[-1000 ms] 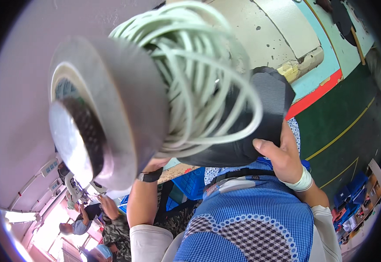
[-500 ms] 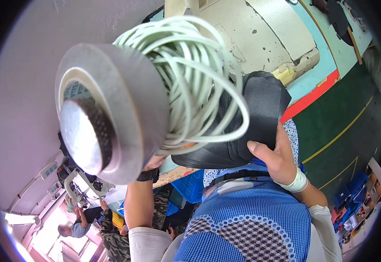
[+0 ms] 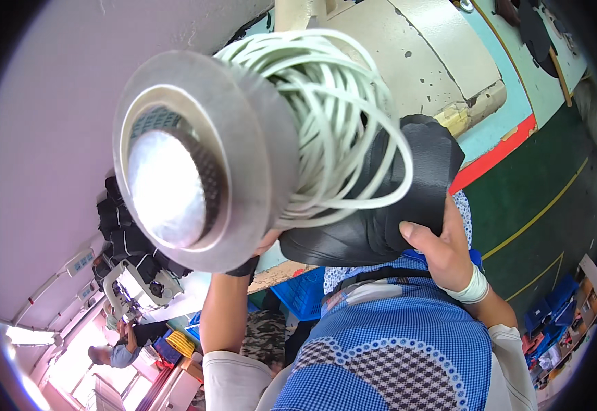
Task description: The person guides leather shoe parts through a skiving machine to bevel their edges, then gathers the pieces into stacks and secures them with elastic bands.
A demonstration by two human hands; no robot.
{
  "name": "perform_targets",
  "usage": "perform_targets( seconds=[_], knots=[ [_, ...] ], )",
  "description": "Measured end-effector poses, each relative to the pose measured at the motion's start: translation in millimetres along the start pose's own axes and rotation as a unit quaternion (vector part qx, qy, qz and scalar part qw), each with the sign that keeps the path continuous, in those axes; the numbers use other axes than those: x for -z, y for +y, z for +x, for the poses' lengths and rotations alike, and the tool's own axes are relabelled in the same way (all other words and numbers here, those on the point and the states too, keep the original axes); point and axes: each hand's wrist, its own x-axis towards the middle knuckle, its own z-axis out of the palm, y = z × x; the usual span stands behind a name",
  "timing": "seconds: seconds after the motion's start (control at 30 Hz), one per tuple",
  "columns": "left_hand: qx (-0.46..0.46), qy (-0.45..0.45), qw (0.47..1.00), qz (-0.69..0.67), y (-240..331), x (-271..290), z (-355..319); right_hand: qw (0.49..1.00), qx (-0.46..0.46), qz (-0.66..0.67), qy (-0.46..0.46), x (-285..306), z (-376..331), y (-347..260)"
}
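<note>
In my right hand (image 3: 442, 253) is the near right edge of a black leather piece (image 3: 428, 157), curved and folded, with a wavy top edge. My thumb lies on its front, and the other fingers are behind it. My left hand (image 3: 268, 241) is mostly hidden behind a large round metal disc (image 3: 271, 151) with a shiny knob (image 3: 165, 188); its fingers do not show. A thick coil of white cord (image 3: 339, 123) hangs behind the disc and covers part of the leather.
A worn cream machine body (image 3: 408, 55) stands on a pale blue table with a red edge (image 3: 497, 161). Below the table is a blue crate (image 3: 302, 294). Black bundles (image 3: 127, 233), a white sewing machine (image 3: 137, 291) and another person (image 3: 117, 353) are at the far left.
The disc, cord, table and leather all sit slightly farther right in the picture. A camouflage-clad person at the lower left has mostly gone from sight. My right hand keeps its hold.
</note>
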Motion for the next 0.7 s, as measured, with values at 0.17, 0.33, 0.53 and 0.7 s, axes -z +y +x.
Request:
perform_targets(
  seconds=[0.17,0.33,0.53,0.7],
  knots=[
    [-0.055,0.109,0.989,-0.082,-35,7,3,1.000,0.010,-0.004,0.015,2,-1,5],
    [-0.077,0.097,0.992,-0.011,-31,23,4,1.000,0.009,0.007,0.015,-2,4,8],
    [-0.091,0.145,0.985,0.032,-40,11,-1,1.000,0.018,0.012,0.018,0,1,2],
    [-0.061,0.097,0.993,0.007,-52,30,6,1.000,0.004,-0.010,0.018,1,1,8]
  ],
)
